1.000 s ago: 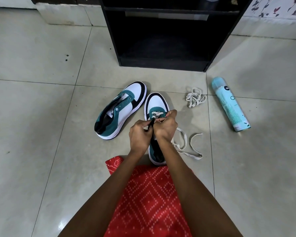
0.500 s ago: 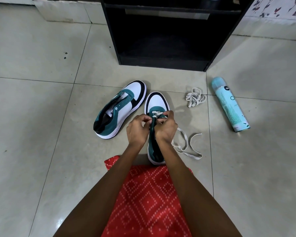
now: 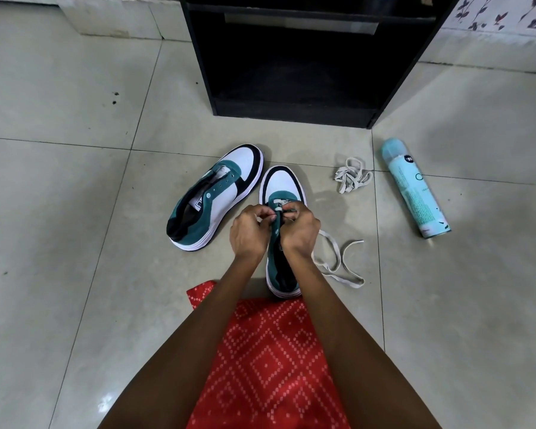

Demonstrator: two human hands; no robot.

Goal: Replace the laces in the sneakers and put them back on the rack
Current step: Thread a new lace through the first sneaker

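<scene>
While left fingers [image 3: 263, 213] and right fingers [image 3: 295, 209] pinch the lace [image 3: 338, 265], bundled lace [image 3: 352, 178], spray can [image 3: 415, 188], rack [image 3: 291, 114] beyond sneaker [image 3: 283, 181].

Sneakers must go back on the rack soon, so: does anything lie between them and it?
Nothing visible does. Only bare floor separates the unlaced sneaker and the sneaker being laced from the rack; the bundled lace and spray can lie off right.

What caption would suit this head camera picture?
Left hand and right hand thread a lace into one sneaker; the other sneaker lies unlaced beside it.
</scene>
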